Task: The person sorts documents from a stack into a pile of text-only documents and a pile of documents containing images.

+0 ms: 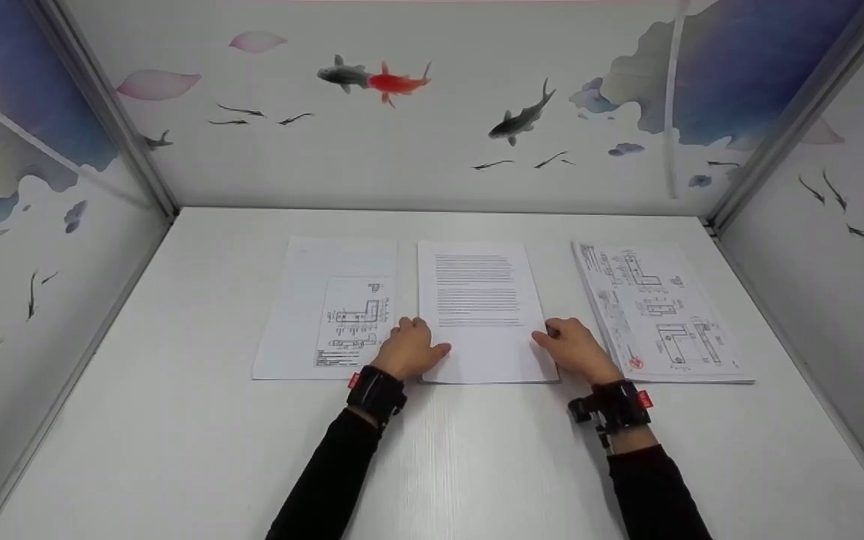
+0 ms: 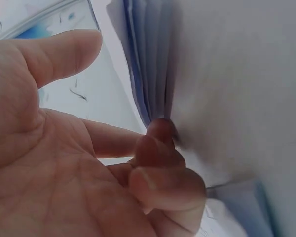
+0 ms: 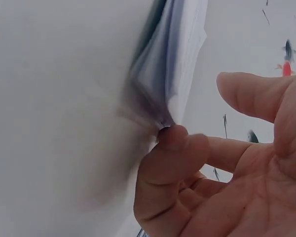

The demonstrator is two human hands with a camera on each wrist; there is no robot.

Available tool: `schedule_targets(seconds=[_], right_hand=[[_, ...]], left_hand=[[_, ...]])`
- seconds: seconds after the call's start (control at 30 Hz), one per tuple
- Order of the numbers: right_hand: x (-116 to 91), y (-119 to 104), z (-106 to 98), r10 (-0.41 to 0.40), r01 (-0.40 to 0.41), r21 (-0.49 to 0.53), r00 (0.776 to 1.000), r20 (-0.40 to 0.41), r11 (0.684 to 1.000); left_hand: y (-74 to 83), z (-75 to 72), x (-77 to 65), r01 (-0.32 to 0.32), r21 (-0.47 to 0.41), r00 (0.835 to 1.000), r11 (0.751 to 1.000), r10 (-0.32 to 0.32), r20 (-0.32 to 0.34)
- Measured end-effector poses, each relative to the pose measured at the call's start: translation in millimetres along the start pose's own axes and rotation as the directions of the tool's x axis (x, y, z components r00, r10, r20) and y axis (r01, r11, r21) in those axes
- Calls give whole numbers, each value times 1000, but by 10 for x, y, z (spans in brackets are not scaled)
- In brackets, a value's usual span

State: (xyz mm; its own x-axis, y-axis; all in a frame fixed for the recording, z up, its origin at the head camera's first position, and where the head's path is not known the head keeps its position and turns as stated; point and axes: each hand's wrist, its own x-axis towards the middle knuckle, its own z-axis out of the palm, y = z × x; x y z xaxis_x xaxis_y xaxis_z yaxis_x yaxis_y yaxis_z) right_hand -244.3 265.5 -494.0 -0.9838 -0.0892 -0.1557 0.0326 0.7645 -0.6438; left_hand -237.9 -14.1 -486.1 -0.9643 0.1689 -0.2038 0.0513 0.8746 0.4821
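Note:
In the head view a stack of printed paper (image 1: 483,300) lies between my two hands, its top sheet carrying lines of text in the upper part. My left hand (image 1: 407,350) is at its left edge, and its bent fingertips touch the paper edges (image 2: 150,64) in the left wrist view. The left thumb stands apart from the paper there. At the opposite edge is my right hand (image 1: 573,349). Its fingertips touch the layered sheet edges (image 3: 170,64) in the right wrist view, where the sheets look slightly fanned and the thumb is raised clear of them.
Paper with a technical drawing (image 1: 357,322) lies to the left, partly behind my left hand. A thicker stack of drawings (image 1: 661,315) with a red mark lies at the right. All rest on a white table (image 1: 447,457) enclosed by printed wall panels (image 1: 432,150).

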Motion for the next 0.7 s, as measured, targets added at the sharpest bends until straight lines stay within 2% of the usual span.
schedule_targets(seconds=[0.13, 0.23, 0.33, 0.43, 0.5, 0.7], right_hand=[[-61, 74, -179, 47, -47, 14, 999, -12, 999], [-104, 199, -348, 84, -87, -22, 993, -85, 996], [-146, 344, -481, 114, -140, -113, 972, -207, 984], [-171, 468, -573, 149, -202, -180, 951, -271, 963], [-178, 524, -611, 187, -240, -191, 948, -259, 952], [-177, 615, -653, 294, -315, -176, 946, -136, 933]], left_hand=[[11, -26, 19, 26, -85, 998, 996, -31, -58], [19, -42, 36, 11, -150, 994, 989, -26, -102], [30, -52, 46, -61, -205, 987, 977, 28, -160], [49, -58, 55, -154, -230, 967, 961, 99, -234], [63, -60, 57, -201, -238, 954, 950, 135, -267], [83, -37, 58, -291, -258, 921, 922, 197, -336]])
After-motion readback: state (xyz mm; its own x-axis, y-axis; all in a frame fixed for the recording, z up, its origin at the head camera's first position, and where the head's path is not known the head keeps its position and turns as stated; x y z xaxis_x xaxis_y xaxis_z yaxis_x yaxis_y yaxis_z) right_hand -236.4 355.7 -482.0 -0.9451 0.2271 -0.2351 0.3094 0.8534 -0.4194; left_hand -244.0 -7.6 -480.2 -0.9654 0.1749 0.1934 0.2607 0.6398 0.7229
